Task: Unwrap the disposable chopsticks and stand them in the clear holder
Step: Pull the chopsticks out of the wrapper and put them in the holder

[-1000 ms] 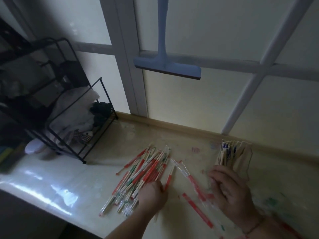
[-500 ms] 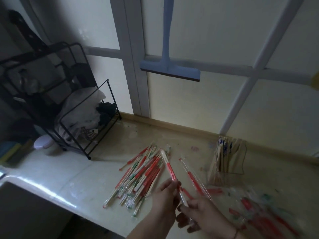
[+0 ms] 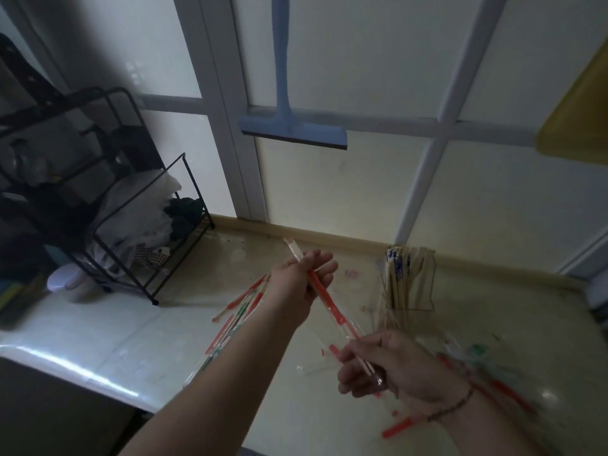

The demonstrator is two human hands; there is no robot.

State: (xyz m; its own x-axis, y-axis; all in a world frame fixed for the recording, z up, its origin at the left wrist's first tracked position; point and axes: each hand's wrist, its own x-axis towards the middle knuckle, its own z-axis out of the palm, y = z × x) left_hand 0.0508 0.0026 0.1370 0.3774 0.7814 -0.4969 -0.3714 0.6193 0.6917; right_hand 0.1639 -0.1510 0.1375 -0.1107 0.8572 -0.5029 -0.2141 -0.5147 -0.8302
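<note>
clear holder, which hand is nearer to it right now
Right. The right hand grips the wrapped chopsticks just in front of the clear holder; the left hand holds their far end, farther off to the holder's left.

Both forearms are bare, no sleeves. A thin braided cord bracelet [image 3: 452, 404] circles the right wrist, behind the fingers.

Bare counter [image 3: 98, 330] lies open left; wrapped chopsticks [image 3: 237, 311] and holder [image 3: 409, 281] crowd the middle and right.
</note>
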